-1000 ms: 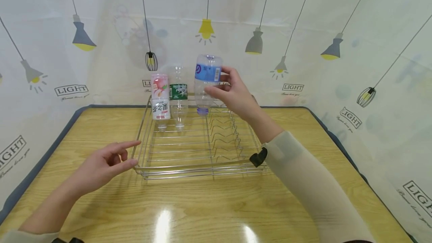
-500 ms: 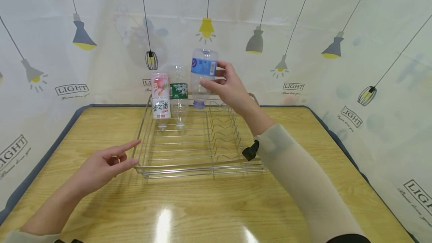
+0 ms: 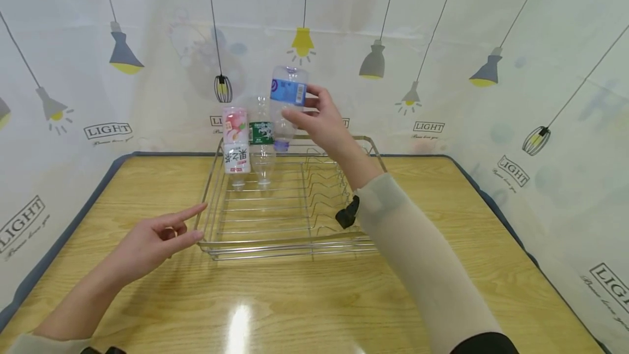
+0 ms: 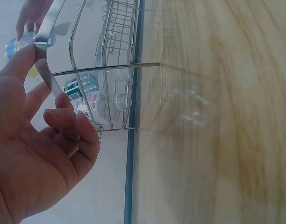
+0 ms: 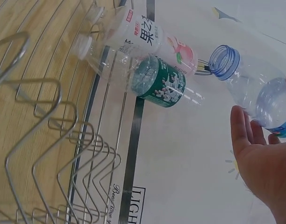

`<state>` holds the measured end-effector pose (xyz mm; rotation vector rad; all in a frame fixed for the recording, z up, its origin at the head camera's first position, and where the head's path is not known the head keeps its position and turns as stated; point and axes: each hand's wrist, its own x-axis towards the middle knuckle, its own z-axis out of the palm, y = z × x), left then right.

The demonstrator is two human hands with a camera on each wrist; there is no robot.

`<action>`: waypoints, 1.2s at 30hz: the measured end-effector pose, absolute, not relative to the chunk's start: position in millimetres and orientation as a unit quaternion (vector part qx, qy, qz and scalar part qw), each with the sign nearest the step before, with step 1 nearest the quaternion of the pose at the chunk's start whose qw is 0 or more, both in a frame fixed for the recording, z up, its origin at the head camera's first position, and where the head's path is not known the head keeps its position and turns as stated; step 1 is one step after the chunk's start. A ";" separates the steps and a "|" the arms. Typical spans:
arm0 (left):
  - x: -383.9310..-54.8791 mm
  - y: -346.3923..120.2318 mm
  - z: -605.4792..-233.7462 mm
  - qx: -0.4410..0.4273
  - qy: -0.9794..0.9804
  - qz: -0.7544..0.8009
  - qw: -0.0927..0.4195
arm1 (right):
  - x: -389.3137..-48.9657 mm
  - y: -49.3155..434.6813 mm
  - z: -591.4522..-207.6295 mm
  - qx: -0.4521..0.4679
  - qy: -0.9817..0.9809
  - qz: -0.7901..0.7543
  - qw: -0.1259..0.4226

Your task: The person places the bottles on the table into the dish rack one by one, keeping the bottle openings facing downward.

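Note:
My right hand (image 3: pixel 321 122) grips a clear plastic bottle with a blue label (image 3: pixel 289 92), its blue-ringed neck pointing down, above the back of a wire dish rack (image 3: pixel 267 243). A clear bottle with a green label (image 3: pixel 261 133) stands neck down in the rack, just left of it. Beside that, also neck down, is a peach drink bottle (image 3: pixel 236 141) with a pink and white label. At the rack's front left corner, my left hand (image 3: pixel 147 245) touches the rim with extended thumb and index finger. Its other fingers are curled, as the left wrist view (image 4: pixel 63 135) shows.
Wavy wire plate dividers (image 3: pixel 329 195) run along the rack's right side. The rack stands on a wood-grain table (image 3: pixel 295 299). Behind it hangs a pale cloth (image 3: pixel 172 42) printed with lamps.
My right hand has moved left and slightly up with the blue-labelled bottle, bringing it close to the green-labelled one. My left hand stays at the rack's corner.

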<state>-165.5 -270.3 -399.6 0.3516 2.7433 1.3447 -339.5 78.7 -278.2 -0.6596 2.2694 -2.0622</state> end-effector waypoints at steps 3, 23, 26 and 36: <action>-165.7 -270.3 -399.3 0.117 0.892 0.436 0.033 | -344.2 72.8 -280.4 -0.208 0.714 -0.669 0.001; -163.6 -270.3 -396.8 0.118 0.889 0.440 0.034 | -368.5 41.3 -322.1 -0.165 0.664 -0.729 -0.014; -163.4 -270.0 -397.0 0.119 0.891 0.436 0.030 | -372.4 44.6 -327.3 -0.160 0.664 -0.731 -0.008; -165.2 -270.3 -398.9 0.111 0.892 0.437 0.040 | -382.4 65.7 -339.9 -0.100 0.697 -0.710 0.030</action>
